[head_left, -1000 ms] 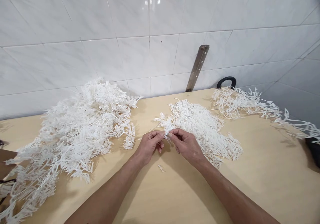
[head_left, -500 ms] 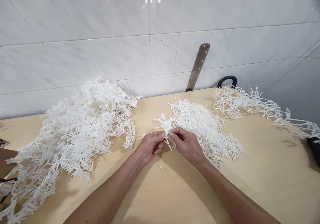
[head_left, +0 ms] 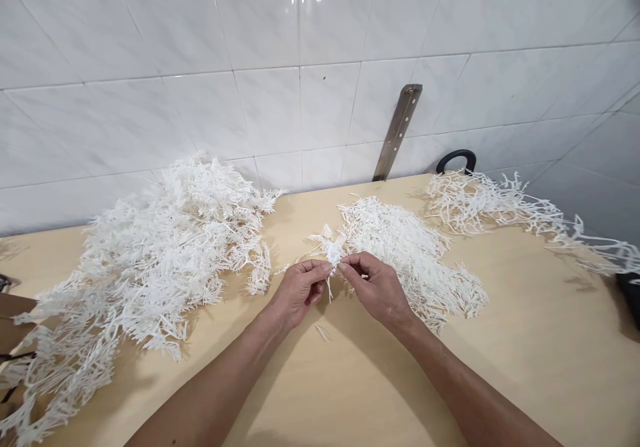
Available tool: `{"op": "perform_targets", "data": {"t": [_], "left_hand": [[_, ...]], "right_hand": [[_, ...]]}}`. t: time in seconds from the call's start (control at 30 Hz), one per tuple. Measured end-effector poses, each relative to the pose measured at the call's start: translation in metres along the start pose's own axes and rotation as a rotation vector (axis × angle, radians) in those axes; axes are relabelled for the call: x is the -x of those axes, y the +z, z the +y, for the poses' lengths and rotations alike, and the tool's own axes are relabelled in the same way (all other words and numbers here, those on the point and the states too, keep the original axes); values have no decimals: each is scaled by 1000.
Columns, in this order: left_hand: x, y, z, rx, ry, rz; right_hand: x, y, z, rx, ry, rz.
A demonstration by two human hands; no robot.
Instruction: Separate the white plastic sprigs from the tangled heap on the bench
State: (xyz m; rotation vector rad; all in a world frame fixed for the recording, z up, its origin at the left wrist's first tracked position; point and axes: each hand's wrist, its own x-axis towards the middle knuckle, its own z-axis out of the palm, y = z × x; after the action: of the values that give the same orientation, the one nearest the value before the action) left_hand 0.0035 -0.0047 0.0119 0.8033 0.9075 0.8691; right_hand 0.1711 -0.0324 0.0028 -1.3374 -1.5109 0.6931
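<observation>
My left hand (head_left: 303, 288) and my right hand (head_left: 373, 283) meet at the middle of the table, thumbs and forefingers pinched on a small white branched plastic sprig (head_left: 332, 250). Thin prongs of it poke out above and below the fingertips. Close behind my right hand lies a pile of loose white plastic strands (head_left: 400, 240). Left of my left hand is a larger heap of white branched sprigs (head_left: 185, 247). A few cut-off bits (head_left: 323, 332) rest on the table just below the hands.
Stripped white stems (head_left: 475, 200) trail across the right side of the table (head_left: 510, 354). A black curved handle (head_left: 456, 160) stands behind them. A metal strip (head_left: 399, 132) leans on the tiled wall. A brown cardboard box (head_left: 15, 324) is at the left edge.
The prongs below my fingertips have shifted from pointing down and right to hanging nearly straight down. Both hands keep their pinch in almost the same place.
</observation>
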Motion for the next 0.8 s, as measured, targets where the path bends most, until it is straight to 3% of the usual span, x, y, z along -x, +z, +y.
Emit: {"op": "perform_targets", "data": {"t": [0.17,0.33,0.57,0.8], "left_hand": [[0,-2,0,-41,-11,-49],[5,3,4,-68,-35,-67],[4,5,0,-98,37,30],[2,3,-6,-400,259,66]], "right_hand": [[0,-3,-4,118,-165,28],[1,-2,-9,164,-213,20],[3,1,-9,164,-190,15],[3,0,-6,105,-49,-57]]}}
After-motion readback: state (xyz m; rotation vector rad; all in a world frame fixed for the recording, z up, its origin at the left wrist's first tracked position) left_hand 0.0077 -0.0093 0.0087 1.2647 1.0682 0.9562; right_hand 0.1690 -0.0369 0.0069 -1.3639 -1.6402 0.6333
